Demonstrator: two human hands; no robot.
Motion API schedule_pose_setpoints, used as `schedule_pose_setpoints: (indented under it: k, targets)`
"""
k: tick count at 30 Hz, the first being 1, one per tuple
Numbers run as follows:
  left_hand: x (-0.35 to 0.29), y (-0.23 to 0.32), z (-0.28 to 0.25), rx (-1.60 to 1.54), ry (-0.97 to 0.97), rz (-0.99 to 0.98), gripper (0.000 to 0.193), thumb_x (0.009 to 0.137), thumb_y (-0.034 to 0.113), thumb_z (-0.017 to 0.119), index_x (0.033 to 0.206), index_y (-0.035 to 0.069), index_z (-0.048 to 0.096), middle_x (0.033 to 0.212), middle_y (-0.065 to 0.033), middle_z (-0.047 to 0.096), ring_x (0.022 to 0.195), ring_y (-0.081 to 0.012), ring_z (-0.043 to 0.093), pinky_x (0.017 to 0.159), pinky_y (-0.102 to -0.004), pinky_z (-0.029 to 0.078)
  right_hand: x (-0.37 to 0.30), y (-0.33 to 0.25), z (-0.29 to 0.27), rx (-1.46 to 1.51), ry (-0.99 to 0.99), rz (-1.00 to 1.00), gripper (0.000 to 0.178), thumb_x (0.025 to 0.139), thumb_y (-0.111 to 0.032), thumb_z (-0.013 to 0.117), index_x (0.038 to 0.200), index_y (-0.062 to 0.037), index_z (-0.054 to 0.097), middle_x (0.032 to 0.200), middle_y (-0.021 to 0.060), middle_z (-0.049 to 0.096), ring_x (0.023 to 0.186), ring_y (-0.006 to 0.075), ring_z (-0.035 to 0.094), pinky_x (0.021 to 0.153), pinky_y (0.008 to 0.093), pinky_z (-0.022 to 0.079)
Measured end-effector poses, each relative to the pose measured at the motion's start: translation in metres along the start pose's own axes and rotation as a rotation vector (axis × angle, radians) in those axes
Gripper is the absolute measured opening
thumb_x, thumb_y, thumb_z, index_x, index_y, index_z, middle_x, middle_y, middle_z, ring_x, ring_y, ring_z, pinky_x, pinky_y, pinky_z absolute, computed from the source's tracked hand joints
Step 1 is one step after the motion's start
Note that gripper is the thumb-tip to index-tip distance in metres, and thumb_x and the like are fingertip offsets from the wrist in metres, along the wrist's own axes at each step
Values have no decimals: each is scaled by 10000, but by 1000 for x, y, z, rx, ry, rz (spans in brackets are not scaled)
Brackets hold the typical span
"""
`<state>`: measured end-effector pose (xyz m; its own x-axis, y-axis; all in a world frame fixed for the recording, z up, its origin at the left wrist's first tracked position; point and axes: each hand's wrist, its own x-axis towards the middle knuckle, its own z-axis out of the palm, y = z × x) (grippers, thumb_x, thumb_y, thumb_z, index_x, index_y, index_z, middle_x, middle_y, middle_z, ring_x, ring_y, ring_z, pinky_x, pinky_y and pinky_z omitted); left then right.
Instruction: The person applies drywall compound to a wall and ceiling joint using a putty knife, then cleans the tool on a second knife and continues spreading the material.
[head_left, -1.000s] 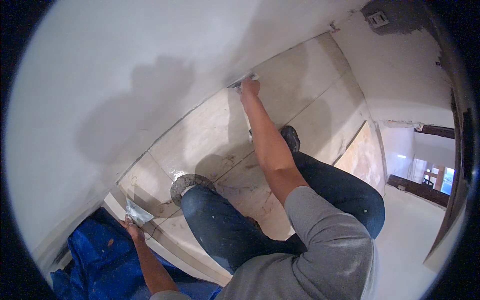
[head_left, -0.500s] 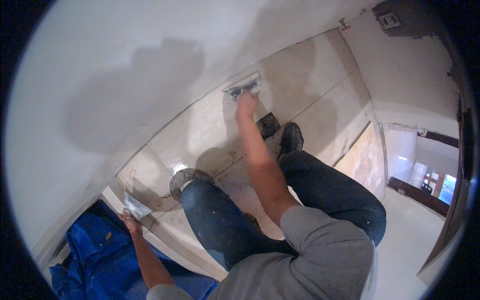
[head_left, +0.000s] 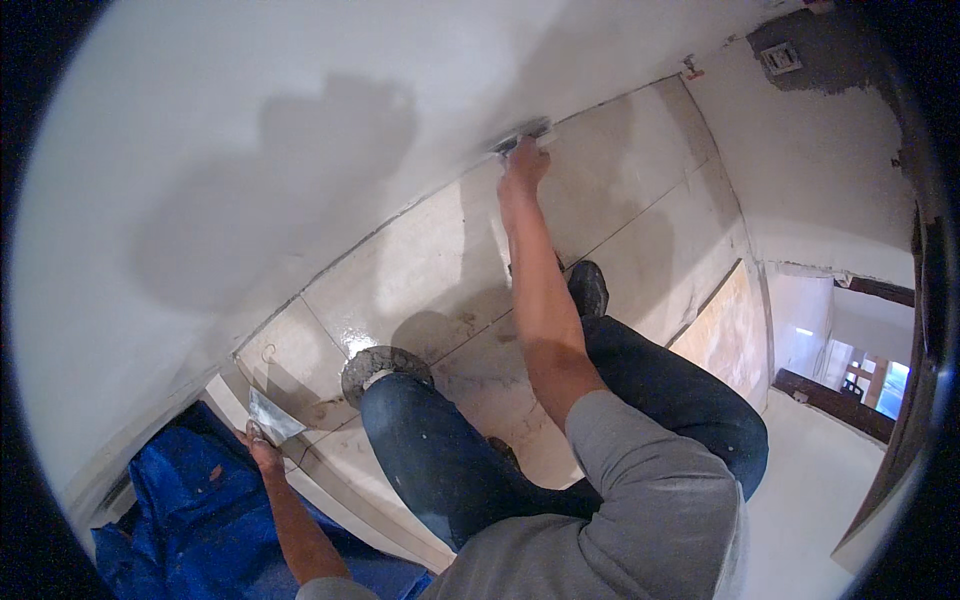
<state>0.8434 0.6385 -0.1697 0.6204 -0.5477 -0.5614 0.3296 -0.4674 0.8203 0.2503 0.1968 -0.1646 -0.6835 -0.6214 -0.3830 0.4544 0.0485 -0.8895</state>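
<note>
At wall base | right hand (head_left: 524,163) trowel (head_left: 520,134) | blade along floor joint

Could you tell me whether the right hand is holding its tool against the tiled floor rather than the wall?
No: the right hand presses the trowel against the white wall, just above the tiled floor.

Blue cloth (head_left: 190,510) lies beside pale floor tiles (head_left: 640,190).
</note>
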Motion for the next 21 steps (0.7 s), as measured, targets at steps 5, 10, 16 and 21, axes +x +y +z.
schedule_pose_setpoints:
  k: [5, 10, 16, 21]
  targets:
    - [10, 1, -31, 147, 82, 33, 706, 954, 152, 405, 1469, 195, -76, 1451, -210, 233, 1290, -356, 354, 1032, -503, 333, -106, -46, 40, -531, 82, -775, 376, 916, -232, 490, 1069, 109, 447, 1004, 241, 514, 932, 340, 507, 834, 441, 380]
    - [-19, 18, 27, 51, 117, -8, 717, 956, 161, 404, 1464, 188, -101, 1454, -208, 230, 1290, -356, 348, 1062, -490, 288, -182, -73, 11, -523, -185, -771, 433, 908, -204, 491, 1138, 156, 423, 1141, 313, 462, 1025, 378, 478, 941, 461, 317]
    - [-1, 2, 3, 43, 21, 32, 726, 955, 176, 419, 1465, 165, -98, 1466, -200, 205, 1295, -347, 340, 1075, -463, 276, -50, 45, -51, -288, 140, -8, 420, 887, -186, 505, 1185, 104, 449, 1048, 199, 558, 885, 269, 549, 754, 363, 461]
    - [-10, 10, 6, 51, 62, 17, 736, 947, 198, 446, 1469, 118, -67, 1478, -205, 165, 1312, -338, 315, 1083, -440, 266, 29, 117, -56, -417, -31, -100, 340, 872, -138, 485, 1160, 43, 487, 1028, 120, 581, 830, 210, 563, 670, 332, 481]
